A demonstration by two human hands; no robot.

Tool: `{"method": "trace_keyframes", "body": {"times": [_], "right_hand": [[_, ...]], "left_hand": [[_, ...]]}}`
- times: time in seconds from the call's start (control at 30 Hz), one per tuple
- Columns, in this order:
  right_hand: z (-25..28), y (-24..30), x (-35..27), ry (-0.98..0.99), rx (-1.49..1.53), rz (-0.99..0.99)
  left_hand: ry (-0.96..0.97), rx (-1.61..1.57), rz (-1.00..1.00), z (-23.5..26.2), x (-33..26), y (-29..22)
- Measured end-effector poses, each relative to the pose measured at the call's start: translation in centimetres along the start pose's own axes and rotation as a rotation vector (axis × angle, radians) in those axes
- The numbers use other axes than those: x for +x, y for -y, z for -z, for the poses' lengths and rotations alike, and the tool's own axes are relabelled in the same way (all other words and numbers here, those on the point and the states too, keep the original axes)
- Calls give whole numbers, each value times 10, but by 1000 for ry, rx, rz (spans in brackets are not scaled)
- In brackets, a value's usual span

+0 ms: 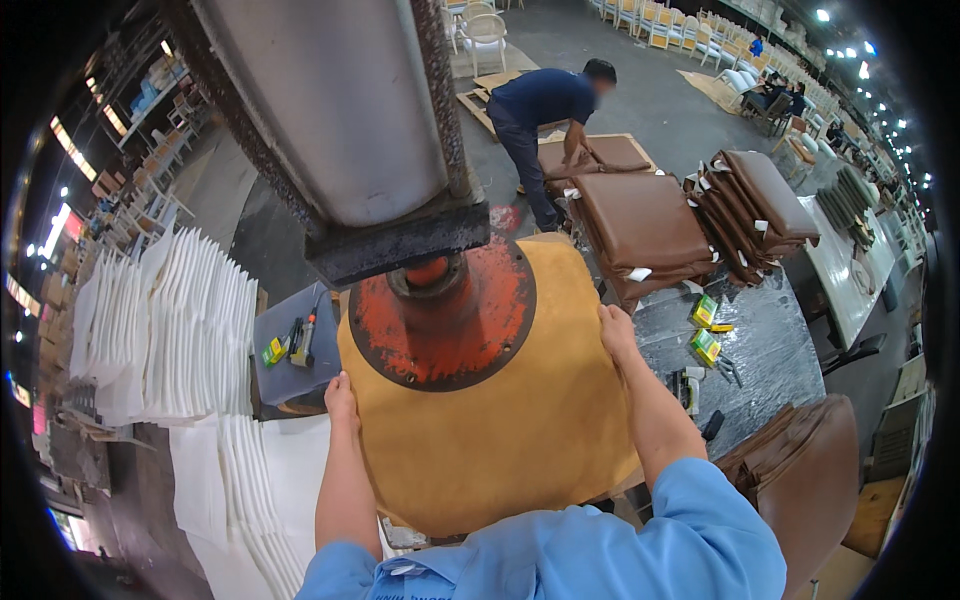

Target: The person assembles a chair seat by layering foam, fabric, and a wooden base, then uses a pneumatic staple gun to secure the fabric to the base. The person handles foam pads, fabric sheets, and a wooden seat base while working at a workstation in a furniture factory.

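Tan panel (490, 440) (beneath red disc (445, 345))

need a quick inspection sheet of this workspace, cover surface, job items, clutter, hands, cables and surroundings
Surface: dark table at right, with a shiny, wrinkled covering.
Job's things: tan piece under a red round plate with worn paint; whether the plate presses on it, cannot tell.
Clutter: yellow-green boxes and a small black object on the table.
Hands: left hand and right hand hold opposite edges of the tan piece.
Cables: nothing seen.
Surroundings: white stack at left; co-worker bending ahead.
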State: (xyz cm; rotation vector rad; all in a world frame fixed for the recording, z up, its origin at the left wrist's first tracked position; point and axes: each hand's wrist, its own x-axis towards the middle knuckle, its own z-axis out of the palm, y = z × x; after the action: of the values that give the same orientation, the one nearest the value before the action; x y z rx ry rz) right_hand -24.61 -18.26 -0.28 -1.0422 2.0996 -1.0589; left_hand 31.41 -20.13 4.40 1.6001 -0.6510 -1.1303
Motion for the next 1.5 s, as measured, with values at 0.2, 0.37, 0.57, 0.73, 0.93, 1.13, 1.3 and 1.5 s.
{"method": "trace_keyframes", "body": {"times": [0.2,0.37,0.57,0.73,0.93,1.13,1.3,1.5], "right_hand": [[-11,5,-9,-5,45,14],[-11,-1,-6,-8,79,22],[14,0,-21,-61,14,81],[26,-19,-70,81,-198,19],[46,-11,-84,-46,-212,56],[78,-3,-161,-95,-365,418],[75,-30,-231,18,-416,525],[72,-42,-223,129,-404,493]], "left_hand": [[-15,-35,-13,6,-6,-7],[-3,9,-9,-3,-12,-22],[53,193,42,24,-37,-17],[-13,360,-13,55,-75,8],[-6,397,-150,48,-73,15],[-331,827,-540,109,-140,44],[-208,1073,-679,84,-220,104],[-123,990,-555,92,-224,102]]}}
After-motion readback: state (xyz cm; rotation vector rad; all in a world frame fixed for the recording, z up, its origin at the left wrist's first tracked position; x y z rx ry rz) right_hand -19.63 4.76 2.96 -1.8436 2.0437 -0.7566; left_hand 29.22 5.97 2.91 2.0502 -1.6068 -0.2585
